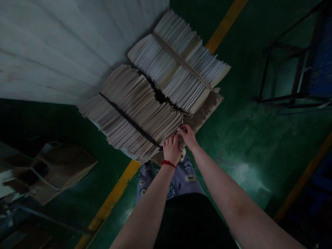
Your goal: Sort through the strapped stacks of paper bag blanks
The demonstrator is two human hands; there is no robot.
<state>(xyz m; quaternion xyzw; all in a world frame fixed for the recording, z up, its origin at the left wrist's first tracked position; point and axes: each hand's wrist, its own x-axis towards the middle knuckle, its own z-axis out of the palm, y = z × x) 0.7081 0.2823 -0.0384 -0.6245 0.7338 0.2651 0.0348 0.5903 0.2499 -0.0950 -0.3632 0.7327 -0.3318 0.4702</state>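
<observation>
Two strapped bundles of flat cardboard sheets stand on edge on a brown board (pixel 204 107) on the green floor. The nearer bundle (pixel 132 110) has a dark strap (pixel 129 121) across it; the farther bundle (pixel 176 62) has a pale strap. My left hand (pixel 171 149), a red string at its wrist, has its fingers curled onto the near corner of the nearer bundle. My right hand (pixel 187 135) pinches the same corner, fingers closed on the sheet edges.
A white wall (pixel 59 45) rises behind the bundles. Yellow floor lines (pixel 114 197) run past the stack. Opened cardboard boxes (pixel 52 169) lie at the left. A dark metal frame (pixel 293 69) stands at the upper right.
</observation>
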